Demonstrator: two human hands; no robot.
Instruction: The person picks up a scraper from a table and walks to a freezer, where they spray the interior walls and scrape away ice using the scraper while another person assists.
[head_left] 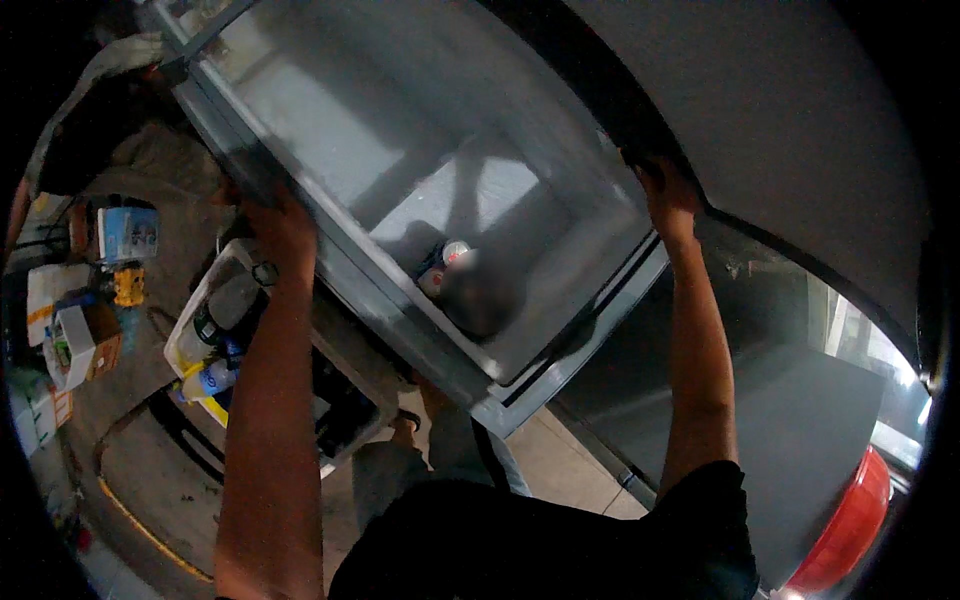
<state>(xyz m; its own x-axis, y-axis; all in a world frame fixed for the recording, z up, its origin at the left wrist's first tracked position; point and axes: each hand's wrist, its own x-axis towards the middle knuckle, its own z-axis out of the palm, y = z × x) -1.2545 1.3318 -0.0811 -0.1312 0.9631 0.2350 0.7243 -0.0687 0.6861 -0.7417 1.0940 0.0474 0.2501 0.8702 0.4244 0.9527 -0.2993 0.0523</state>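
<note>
A chest freezer (395, 330) with pale grey walls stands uncovered before me, slanting across the view. My left hand (278, 225) grips its left rim, the fingers dim in shadow. On the right, my right hand (670, 205) curls over the edge where the rim meets the dark lid (800, 120); I cannot tell which of the two it holds. Low inside, at the near end, lie small white-and-red rounded items (455, 252), perhaps can ends. A blurred dark round patch beside them cannot be made out.
At left, a white crate (185, 340) holds several bottles. Small boxes and a blue pack (130, 232) lie farther left. A red basin (845, 525) sits at lower right by a grey panel (800, 430). Tiled floor shows near my legs.
</note>
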